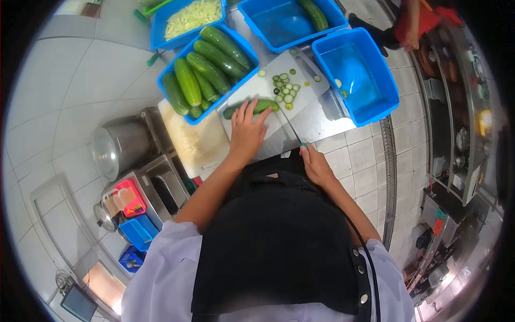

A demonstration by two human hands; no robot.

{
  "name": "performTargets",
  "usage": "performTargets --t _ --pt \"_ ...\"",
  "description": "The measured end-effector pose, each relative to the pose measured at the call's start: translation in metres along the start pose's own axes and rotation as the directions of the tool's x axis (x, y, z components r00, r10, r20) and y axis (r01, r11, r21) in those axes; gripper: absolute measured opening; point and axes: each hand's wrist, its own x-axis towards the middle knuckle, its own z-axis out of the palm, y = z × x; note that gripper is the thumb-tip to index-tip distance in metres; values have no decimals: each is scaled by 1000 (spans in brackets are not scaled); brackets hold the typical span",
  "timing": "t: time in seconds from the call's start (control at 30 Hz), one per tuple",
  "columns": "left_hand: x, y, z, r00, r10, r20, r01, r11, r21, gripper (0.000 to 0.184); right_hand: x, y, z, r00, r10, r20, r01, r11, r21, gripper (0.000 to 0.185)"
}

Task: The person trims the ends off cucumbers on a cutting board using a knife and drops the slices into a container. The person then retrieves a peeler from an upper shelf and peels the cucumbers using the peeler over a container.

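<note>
A cucumber (pixel 263 104) lies across the white cutting board (pixel 279 124). My left hand (pixel 248 131) rests on it, its fingers laid over the top and holding it down. In my right hand (pixel 316 163) is a knife (pixel 292 129) with a green handle, mostly hidden in the grip. The blade reaches up to the cucumber's right end. Beyond that end, several cut cucumber end pieces (pixel 288 99) are scattered on the board. Left of the board, a blue bin (pixel 189 121) holds several whole cucumbers (pixel 210 72).
Behind stand a blue tub of pale chopped pieces (pixel 193 19) and a blue bin (pixel 257 29) with a cucumber. Another blue bin (pixel 370 104), containing a few small pieces, stands right. A stained board (pixel 188 134) lies left, near a lidded pot (pixel 110 150). A person in red (pixel 410 32) is at upper right.
</note>
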Motion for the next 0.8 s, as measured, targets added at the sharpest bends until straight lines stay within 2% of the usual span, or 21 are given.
performTargets --t 0.07,0.13,0.2,0.27,0.4,0.5,0.8 --pt "13 -10 7 998 -45 36 44 999 10 53 4 -4 2 999 33 7 -33 999 -7 43" --pt "18 -13 6 1000 3 -3 -3 1000 31 54 5 -7 4 1000 11 2 -11 1000 -13 42" --pt "16 -17 3 997 -33 71 36 999 -38 54 3 -12 5 1000 -9 -2 9 1000 -7 41" --pt "13 -22 2 995 -62 79 67 996 -65 54 0 -21 2 999 19 27 -17 998 -55 39" --pt "9 -20 5 988 -120 99 130 986 -104 55 -3 -26 -1 999 31 20 -30 999 -34 39" --pt "9 -23 10 989 -118 88 127 985 -113 56 -5 -27 -5 999 39 24 -39 999 -1 39" --pt "12 -26 13 987 -109 117 121 987 -102 58 2 -35 -24 988 125 88 -119 991 -69 40"
